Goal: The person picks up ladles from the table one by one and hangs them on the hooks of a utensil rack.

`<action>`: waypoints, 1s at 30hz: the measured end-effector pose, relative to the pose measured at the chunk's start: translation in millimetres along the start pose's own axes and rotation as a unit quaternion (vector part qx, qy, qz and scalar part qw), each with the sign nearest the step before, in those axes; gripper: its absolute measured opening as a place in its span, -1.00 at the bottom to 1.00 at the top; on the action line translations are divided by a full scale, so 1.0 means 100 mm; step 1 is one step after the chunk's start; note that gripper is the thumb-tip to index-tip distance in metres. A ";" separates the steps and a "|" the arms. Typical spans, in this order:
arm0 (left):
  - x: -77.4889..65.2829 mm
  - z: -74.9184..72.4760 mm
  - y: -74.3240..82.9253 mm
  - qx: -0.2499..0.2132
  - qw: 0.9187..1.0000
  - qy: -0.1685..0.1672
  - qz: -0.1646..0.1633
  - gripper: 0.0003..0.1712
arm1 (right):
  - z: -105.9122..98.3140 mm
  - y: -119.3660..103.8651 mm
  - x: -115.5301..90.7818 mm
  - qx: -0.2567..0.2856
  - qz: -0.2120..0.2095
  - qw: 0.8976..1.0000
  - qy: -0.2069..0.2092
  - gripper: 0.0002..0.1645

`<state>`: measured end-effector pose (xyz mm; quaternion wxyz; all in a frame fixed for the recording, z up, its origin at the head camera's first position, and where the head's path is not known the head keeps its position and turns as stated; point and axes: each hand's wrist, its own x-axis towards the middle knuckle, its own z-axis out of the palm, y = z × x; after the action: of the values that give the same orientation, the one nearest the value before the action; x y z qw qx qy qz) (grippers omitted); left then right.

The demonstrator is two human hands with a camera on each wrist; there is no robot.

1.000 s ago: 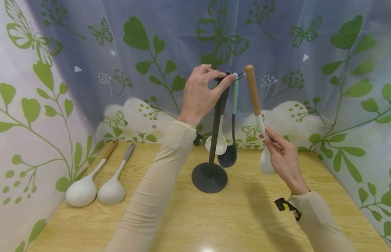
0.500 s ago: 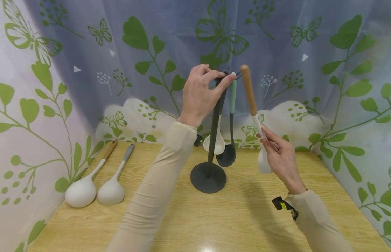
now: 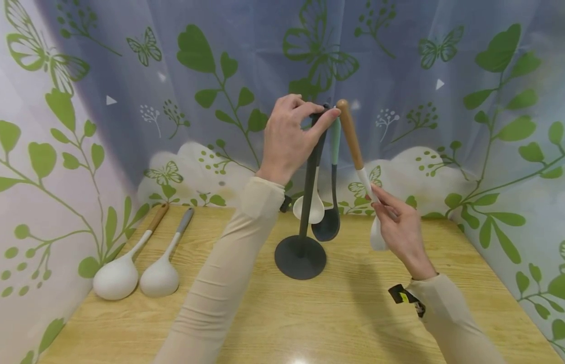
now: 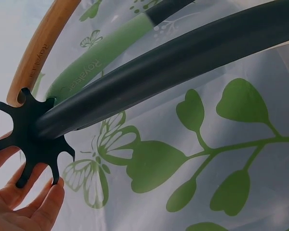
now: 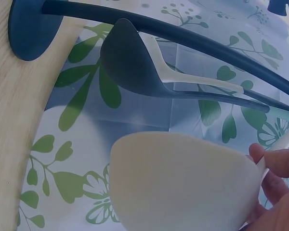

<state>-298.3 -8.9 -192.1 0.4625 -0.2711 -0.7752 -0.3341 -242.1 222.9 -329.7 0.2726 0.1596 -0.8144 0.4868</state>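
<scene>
My left hand (image 3: 291,134) holds the hooked top of a black utensil stand (image 3: 309,197), fingers and thumb around its star-shaped hook rack (image 4: 31,127). In my right hand (image 3: 402,230) is a white spatula (image 3: 361,179) with a wooden handle, pinched by its white neck. It tilts, handle end up, and that wooden end (image 4: 26,72) meets a hook in the left wrist view; whether it is caught there I cannot tell. The broad white blade (image 5: 183,183) hangs below my hand. A black ladle (image 3: 327,225) with a mint handle and a white spoon (image 3: 313,208) hang from the stand.
On the wooden table (image 3: 282,313), at the left, lie a large white ladle (image 3: 117,277) with a wooden handle and another (image 3: 160,275) with a grey handle. A leaf-patterned curtain (image 3: 246,45) stands close behind and at both sides.
My right hand has moved left with the spatula, bringing its wooden handle end from beside the stand to the hooks at the top. My left hand stays on the stand's top.
</scene>
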 end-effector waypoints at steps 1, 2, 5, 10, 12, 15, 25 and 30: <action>0.00 0.00 0.00 0.001 1.000 0.000 0.000 -0.59 | 0.00 0.00 0.00 -0.001 -0.001 1.000 0.001 -0.49; 0.00 0.00 0.00 0.002 1.000 -0.001 0.000 -0.59 | 0.01 0.00 0.00 -0.006 -0.001 1.000 0.002 -0.49; 0.00 0.00 0.00 0.004 1.000 -0.005 -0.003 -0.55 | 0.02 0.00 -0.01 -0.010 -0.002 1.000 0.005 -0.49; 0.00 -0.01 0.01 0.005 1.000 -0.009 -0.003 -0.53 | 0.02 0.00 -0.02 -0.015 0.005 1.000 -0.004 -0.49; -0.01 0.00 0.00 0.005 1.000 -0.009 0.003 -0.53 | 0.03 0.01 -0.03 -0.017 0.005 1.000 -0.009 -0.50; -0.02 0.00 -0.01 -0.001 1.000 -0.005 0.016 -0.58 | 0.05 0.02 -0.03 -0.016 -0.003 1.000 -0.012 -0.50; -0.04 -0.03 -0.07 -0.017 0.999 -0.033 0.007 -0.52 | 0.21 0.06 0.00 -0.030 -0.030 0.999 -0.027 -0.48; -0.02 -0.06 -0.07 -0.009 0.999 -0.046 0.003 -0.53 | 0.28 0.05 0.01 -0.030 -0.033 0.998 -0.040 -0.50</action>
<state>-299.3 -17.7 -194.0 0.4246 -0.2933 -0.7917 -0.3270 -253.6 200.5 -343.2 0.2607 0.1977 -0.8330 0.4462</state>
